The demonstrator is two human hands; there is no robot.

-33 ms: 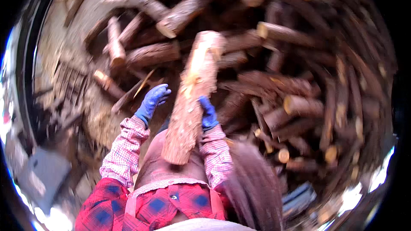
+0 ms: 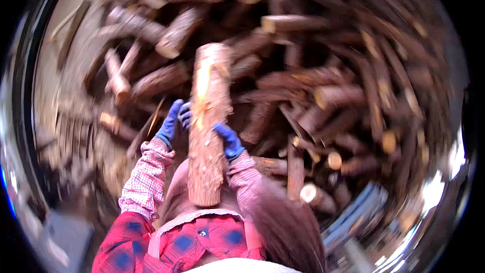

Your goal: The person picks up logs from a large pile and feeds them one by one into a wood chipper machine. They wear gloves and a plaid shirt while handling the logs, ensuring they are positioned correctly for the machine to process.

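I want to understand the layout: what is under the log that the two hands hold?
Under the held log lies a pile of cut logs, spread in all directions. The left hand and right hand grip its sides. The ground directly beneath is hidden.

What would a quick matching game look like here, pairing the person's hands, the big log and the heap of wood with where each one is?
Things:
1. left hand
2. right hand
3. split log
4. woodpile

Places or states:
A. heaped on the ground ahead
B. gloved in blue, on the log's right side
C. held upright between both hands
D. gloved in blue, on the log's left side

Pairs: 1-D, 2-B, 3-C, 4-A
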